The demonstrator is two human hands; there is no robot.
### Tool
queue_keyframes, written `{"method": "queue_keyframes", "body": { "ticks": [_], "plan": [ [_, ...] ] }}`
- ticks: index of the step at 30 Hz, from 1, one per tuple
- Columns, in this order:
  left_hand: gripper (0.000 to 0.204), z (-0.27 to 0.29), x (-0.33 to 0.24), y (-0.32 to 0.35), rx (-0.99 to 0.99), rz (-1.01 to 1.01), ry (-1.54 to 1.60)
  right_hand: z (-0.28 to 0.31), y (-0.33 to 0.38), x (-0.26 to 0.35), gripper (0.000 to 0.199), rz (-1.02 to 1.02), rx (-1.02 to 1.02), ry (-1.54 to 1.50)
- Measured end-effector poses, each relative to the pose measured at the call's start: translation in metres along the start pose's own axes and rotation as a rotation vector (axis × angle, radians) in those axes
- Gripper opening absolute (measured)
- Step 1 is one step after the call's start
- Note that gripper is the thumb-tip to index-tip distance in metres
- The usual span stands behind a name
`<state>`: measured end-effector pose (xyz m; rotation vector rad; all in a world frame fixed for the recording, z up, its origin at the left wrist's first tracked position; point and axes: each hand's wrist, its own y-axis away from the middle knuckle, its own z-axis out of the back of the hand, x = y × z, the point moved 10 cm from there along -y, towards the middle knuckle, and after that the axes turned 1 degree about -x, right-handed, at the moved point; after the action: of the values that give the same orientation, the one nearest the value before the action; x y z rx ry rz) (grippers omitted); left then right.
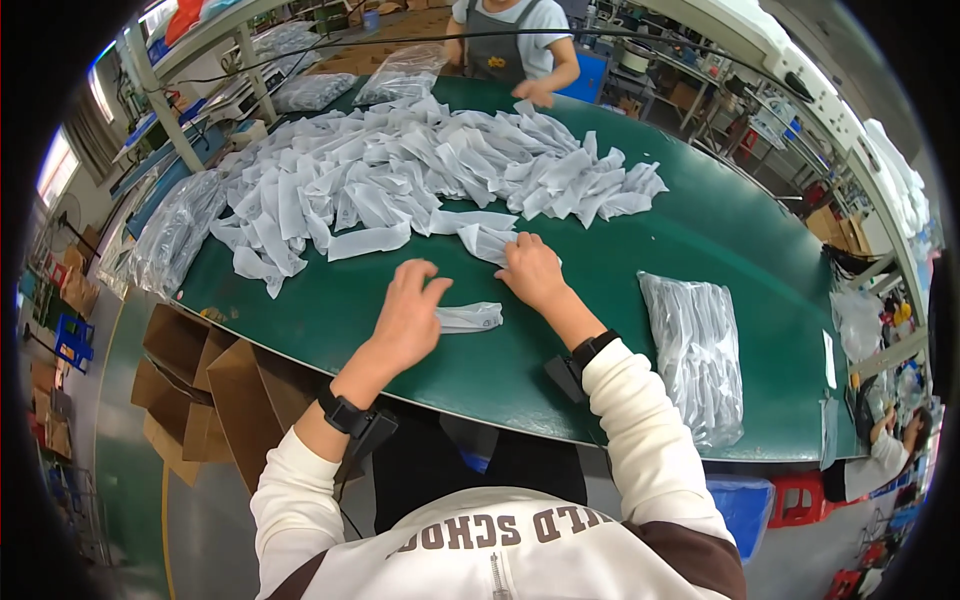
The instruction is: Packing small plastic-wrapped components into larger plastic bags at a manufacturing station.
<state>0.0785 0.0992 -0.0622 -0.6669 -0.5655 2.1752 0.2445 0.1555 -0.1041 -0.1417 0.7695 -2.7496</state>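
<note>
My left hand [405, 312] is just beside the left end of a slim frosted plastic packet [472, 318] lying on the green table [590, 370]. Its thumb stands apart from the curved fingers and nothing shows between them. Farther off, my right hand [534, 270] has its fingers closed over the right end of another frosted packet [486, 243], at the front edge of the heap; the fingertips partly cover it. The large heap of similar whitish packets [370, 175] spreads over the far and left parts of the table.
A clear bag of stacked packets [692, 360] lies to the right. More filled bags [178, 232] sit at the table's left edge and far end. Open cardboard boxes [225, 385] stand below at the left. Across the table is a person in a grey apron [497, 45].
</note>
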Motion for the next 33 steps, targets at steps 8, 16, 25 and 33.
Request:
{"method": "queue_keyframes", "body": {
  "ticks": [8,16,25,33],
  "plan": [
    [0.027,-0.07,0.014,0.011,0.364,0.038,0.107,-0.022,0.003,-0.016,0.024,-0.087,0.18,-0.187],
    [0.027,-0.039,-0.028,-0.008,0.095,-0.309,0.101,-0.026,0.028,0.001,0.026,-0.193,0.413,-0.757],
    [0.037,-0.077,-0.004,0.009,0.435,-0.031,0.328,0.025,0.014,-0.039,0.021,-0.049,-0.082,-0.065],
    [0.047,-0.036,-0.03,-0.012,0.103,-0.331,0.091,-0.018,0.026,0.008,0.015,-0.011,0.36,-0.319]
  ]
}}
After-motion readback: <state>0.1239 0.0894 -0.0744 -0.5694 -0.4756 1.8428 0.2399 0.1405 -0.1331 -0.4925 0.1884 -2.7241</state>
